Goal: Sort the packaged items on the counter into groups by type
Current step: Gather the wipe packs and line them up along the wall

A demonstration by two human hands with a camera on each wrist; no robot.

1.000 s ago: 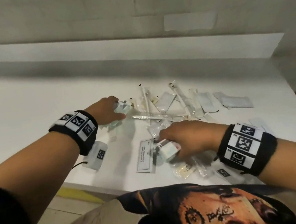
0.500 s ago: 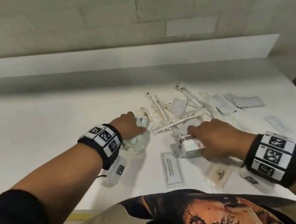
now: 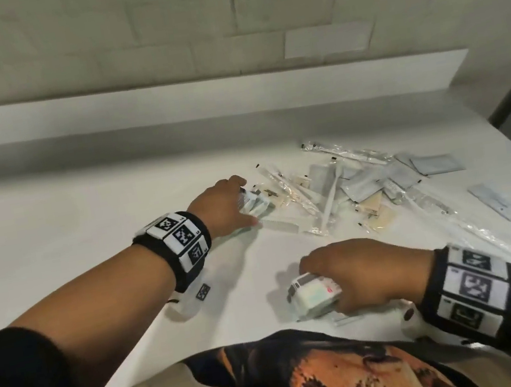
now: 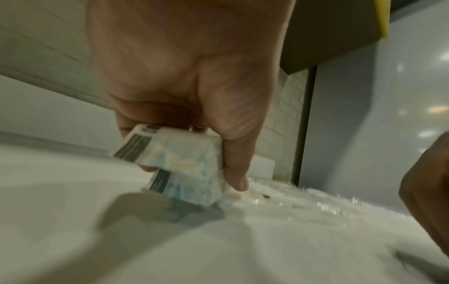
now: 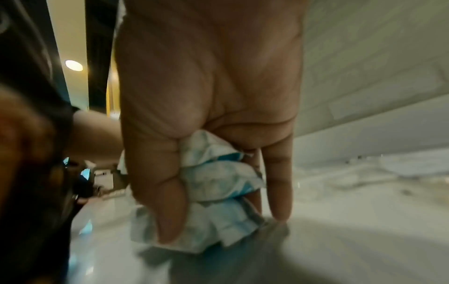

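Both hands are loaded: left hand [image 3: 221,207] grips small packets [image 4: 179,167] at the heap's [image 3: 364,189] left edge, right hand [image 3: 360,272] clutches more packets [image 3: 314,296] nearer than the heap on the bench [image 3: 84,220]. Most of the heap looks unsorted.

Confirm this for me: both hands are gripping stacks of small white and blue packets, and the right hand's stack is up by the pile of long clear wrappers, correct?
Not quite. The left hand grips its packets by the pile of long clear wrappers. The right hand holds its stack at the counter's near edge, as the head view shows.
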